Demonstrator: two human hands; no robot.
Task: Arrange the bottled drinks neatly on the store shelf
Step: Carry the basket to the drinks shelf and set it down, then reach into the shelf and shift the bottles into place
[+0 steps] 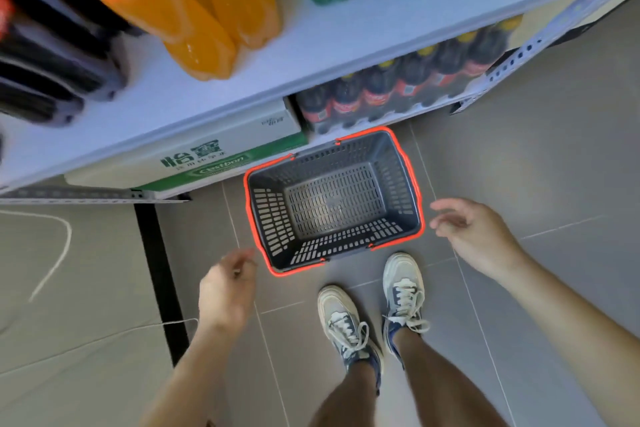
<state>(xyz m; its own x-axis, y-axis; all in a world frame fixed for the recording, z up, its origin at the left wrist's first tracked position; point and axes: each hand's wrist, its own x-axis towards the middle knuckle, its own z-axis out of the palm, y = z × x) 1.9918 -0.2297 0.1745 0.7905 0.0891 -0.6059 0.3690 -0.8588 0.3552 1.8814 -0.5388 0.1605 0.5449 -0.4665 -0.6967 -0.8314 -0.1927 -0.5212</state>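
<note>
On shelf (329,45), bottled drinks (214,10), well apart from left hand (227,288), right hand (476,234), fingers (446,205) slack, empty

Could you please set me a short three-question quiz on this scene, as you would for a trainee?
1. True or false: the basket holds bottles.
2. What stands beside the carton on the bottom shelf? A) cans B) jars C) cola bottles
3. Fill in: the left hand and right hand hold ____.
Key: 1 false; 2 C; 3 nothing.
</note>
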